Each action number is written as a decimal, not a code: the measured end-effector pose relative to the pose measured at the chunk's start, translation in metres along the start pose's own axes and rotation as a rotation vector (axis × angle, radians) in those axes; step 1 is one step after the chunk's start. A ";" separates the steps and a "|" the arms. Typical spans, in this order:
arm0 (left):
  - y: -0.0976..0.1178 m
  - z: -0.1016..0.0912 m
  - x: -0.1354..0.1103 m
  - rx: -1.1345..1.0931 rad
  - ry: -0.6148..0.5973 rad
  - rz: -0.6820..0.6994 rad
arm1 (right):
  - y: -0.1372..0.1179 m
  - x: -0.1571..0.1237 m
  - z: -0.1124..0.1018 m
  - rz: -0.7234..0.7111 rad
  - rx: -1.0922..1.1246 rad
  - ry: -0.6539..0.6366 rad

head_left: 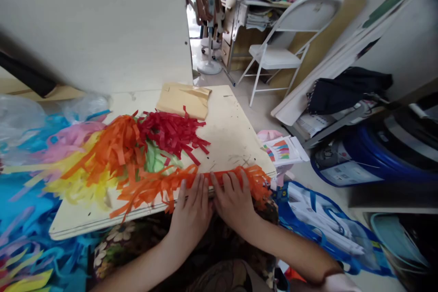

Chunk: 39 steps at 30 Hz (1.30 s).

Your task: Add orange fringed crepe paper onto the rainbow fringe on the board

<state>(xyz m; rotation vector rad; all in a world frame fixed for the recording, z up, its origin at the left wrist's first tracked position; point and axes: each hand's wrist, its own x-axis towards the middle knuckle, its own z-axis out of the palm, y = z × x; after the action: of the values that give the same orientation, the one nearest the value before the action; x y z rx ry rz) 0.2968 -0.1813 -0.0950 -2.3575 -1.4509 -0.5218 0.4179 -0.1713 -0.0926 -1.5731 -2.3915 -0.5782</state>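
A fringed orange tissue-paper strip (219,177) lies along the front edge of the cream board, its cut ends spreading to both sides. My left hand (193,205) rests on its middle, fingers stretched out flat. Close beside it, my right hand (234,198) presses on the same strip with fingers extended and slightly apart. Both thumbs are mostly hidden. Behind the strip lie bunches of fringed paper: red (171,130), orange (114,143), light green (155,159), yellow (82,187) and pink (66,139).
A flat tan packet (185,100) sits at the back of the board (232,123). Blue fringed paper (30,205) and clear plastic bags (20,114) lie at the left. At the right are a printed packet (282,151), a blue-edged bag (325,219), a blue bucket (362,155) and a white folding chair (277,57).
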 end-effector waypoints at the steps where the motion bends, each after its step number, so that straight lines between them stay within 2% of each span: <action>1: 0.001 0.001 -0.001 0.010 0.003 -0.007 | 0.004 -0.002 0.001 0.014 0.005 0.012; 6: 0.004 0.000 -0.001 0.052 -0.007 -0.025 | 0.022 -0.013 0.000 0.049 -0.023 0.044; 11: 0.013 -0.004 0.010 0.057 -0.027 -0.071 | 0.025 -0.012 0.001 -0.029 -0.027 0.076; 14: 0.017 0.001 0.014 0.011 0.004 0.032 | 0.026 -0.011 0.003 -0.046 -0.026 0.078; 17: 0.013 0.012 0.011 -0.008 0.019 0.105 | 0.029 -0.012 0.004 -0.036 -0.017 0.052; 22: -0.004 0.021 0.002 0.022 0.101 0.023 | 0.030 -0.010 0.002 -0.012 0.004 0.026; 26: -0.009 0.016 0.000 0.033 0.138 0.044 | 0.021 -0.006 -0.001 0.009 -0.005 0.085; 31: -0.008 0.000 0.005 0.057 0.099 0.058 | 0.009 -0.006 -0.001 -0.124 0.030 0.174; 35: -0.008 -0.005 0.009 0.062 0.106 0.106 | 0.010 -0.004 -0.003 -0.150 0.097 0.147; 39: -0.008 -0.001 0.011 0.042 0.110 0.146 | 0.015 0.002 -0.008 -0.162 0.153 0.083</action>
<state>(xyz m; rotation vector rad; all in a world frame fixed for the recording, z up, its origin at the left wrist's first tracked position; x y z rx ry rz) 0.2940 -0.1700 -0.0879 -2.3395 -1.2195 -0.5671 0.4302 -0.1676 -0.0813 -1.2780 -2.4505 -0.4674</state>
